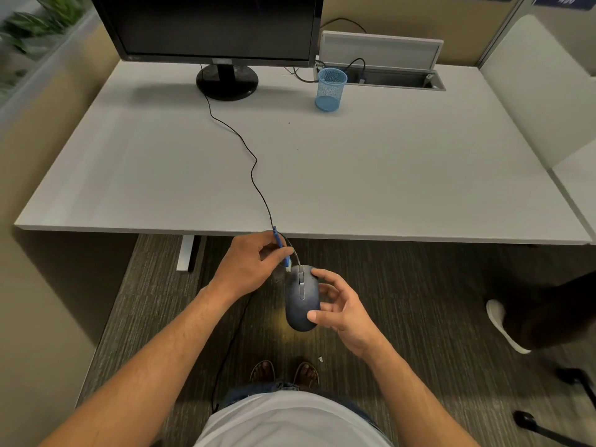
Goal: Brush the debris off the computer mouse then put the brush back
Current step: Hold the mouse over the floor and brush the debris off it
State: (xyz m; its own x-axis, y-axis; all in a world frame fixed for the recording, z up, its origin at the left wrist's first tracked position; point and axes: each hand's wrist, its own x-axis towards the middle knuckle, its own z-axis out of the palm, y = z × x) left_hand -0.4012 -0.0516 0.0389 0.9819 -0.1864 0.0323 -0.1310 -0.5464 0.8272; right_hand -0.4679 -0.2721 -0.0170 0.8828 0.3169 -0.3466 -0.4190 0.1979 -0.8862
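Note:
A dark computer mouse (301, 298) is held in the air in front of the desk's near edge, over the carpet. My right hand (338, 311) grips it from the right side, thumb on its rear and fingers round its far side. My left hand (248, 269) pinches a small blue brush (281, 246), whose pale bristles touch the front left of the mouse near the scroll wheel. The mouse's black cable (254, 169) runs up across the desk towards the monitor.
A white desk (387, 175) carries a black monitor (213, 27) at the back, a blue mesh pen cup (330, 89) and an open cable tray (396, 79). Another person's white shoe (503, 324) and chair legs are on the right. A white scrap (320, 359) lies by my feet.

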